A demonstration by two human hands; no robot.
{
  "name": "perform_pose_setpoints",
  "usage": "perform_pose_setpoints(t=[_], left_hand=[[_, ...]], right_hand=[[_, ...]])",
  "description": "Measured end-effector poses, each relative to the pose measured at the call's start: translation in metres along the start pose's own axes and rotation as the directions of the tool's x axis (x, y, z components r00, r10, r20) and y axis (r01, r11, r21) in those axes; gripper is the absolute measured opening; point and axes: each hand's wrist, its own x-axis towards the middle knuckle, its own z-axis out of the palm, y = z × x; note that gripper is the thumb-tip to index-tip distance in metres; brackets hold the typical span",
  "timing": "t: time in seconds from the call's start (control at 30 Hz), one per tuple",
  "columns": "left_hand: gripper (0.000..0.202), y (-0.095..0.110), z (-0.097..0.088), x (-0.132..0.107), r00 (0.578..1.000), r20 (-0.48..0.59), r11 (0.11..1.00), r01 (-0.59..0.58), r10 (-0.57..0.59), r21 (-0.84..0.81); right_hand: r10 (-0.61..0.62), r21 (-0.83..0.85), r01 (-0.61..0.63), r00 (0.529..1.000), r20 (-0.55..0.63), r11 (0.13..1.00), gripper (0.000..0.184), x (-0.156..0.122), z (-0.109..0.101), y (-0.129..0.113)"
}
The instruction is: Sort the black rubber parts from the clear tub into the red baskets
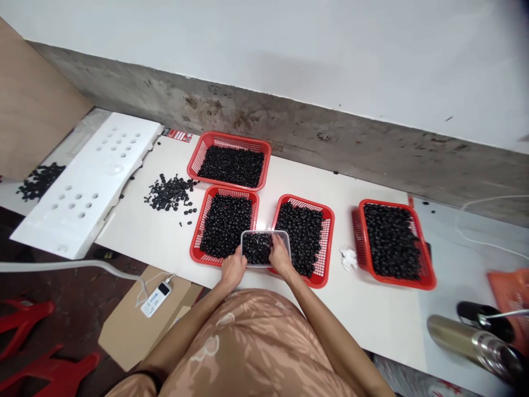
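Observation:
A clear plastic container [257,250] of small black parts sits across the inner rims of two red baskets. My left hand [233,269] grips its left side, fingers closed at the rim. Over the right end of the container is my right hand [280,253], its fingers bent down among the black parts; what they pinch, if anything, is hidden. Small round black pieces fill the left red basket [196,257] and the right red basket [326,270] on either side.
Behind stands another red basket [231,138] of black parts, and one more red basket [425,275] is farther right. Loose black parts [169,192] lie on the white table [152,242] near a white perforated panel [91,176]. A crumpled tissue [349,259] and a steel flask [467,342] are at right.

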Motion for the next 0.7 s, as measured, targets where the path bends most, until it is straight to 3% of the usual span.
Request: perform_pose_setpoints(t=[0.13, 0.37, 0.7], left_hand=[[0.048, 0.0, -0.001, -0.001, 1.0, -0.002, 1.0, -0.003, 0.003, -0.012], [0.05, -0.003, -0.003, 0.0, 0.999, 0.032, 1.0, 0.005, -0.005, -0.01], [0.056, -0.007, -0.003, -0.002, 1.0, 0.027, 0.995, -0.009, 0.012, -0.101]], right_hand=[[-0.017, -0.016, 0.018, 0.999, 0.028, 1.0, 0.053, 0.003, -0.007, -0.01], [0.061, -0.119, -0.057, 0.998, 0.027, 0.991, 0.029, 0.002, -0.031, -0.015], [0.077, -0.238, -0.062, 0.996, 0.051, 0.969, 0.028, 0.001, -0.025, -0.027]])
